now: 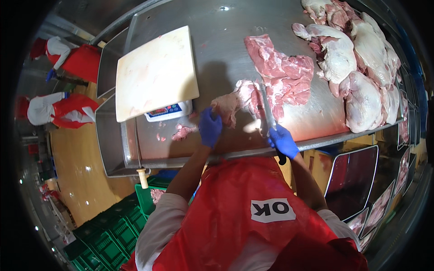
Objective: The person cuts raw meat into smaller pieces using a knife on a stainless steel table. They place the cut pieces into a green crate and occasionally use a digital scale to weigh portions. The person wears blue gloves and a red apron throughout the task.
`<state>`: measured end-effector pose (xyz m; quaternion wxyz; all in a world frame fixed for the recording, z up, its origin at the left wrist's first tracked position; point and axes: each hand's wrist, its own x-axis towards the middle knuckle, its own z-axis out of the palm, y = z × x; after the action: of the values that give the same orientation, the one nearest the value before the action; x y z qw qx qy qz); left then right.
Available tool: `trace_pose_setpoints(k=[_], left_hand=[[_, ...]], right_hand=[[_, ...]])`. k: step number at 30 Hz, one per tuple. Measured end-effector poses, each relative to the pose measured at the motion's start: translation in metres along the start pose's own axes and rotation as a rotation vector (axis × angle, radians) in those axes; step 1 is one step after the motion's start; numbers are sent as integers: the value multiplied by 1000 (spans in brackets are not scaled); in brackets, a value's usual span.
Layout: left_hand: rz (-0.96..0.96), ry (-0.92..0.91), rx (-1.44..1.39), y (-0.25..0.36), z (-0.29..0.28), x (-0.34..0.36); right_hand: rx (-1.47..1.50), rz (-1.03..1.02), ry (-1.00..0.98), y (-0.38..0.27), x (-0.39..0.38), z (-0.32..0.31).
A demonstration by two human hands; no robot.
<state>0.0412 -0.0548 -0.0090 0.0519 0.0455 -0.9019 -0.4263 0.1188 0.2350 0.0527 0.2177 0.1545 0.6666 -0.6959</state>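
Note:
My left hand, in a blue glove, is closed on the near left end of a pale piece of meat lying on the steel table. My right hand, also gloved in blue, grips a knife by its dark handle. The blade points away from me and lies along the right side of that piece, where it meets a large pink slab of boned meat. Small meat scraps lie left of my left hand.
A white cutting board rests tilted on a scale at left. Skin-on meat pieces are heaped at right. A steel with a pale handle hangs at the table edge. Green crates stand lower left; two people in red aprons are beyond.

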Motion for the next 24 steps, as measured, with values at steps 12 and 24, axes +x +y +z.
trace_pose_setpoints(k=[12, 24], left_hand=[[77, -37, -62, 20, 8, 14], [304, 52, 4, -10, 0, -12]], right_hand=[[-531, -165, -99, 33, 66, 75], [-1318, -599, 13, 35, 52, 66]])
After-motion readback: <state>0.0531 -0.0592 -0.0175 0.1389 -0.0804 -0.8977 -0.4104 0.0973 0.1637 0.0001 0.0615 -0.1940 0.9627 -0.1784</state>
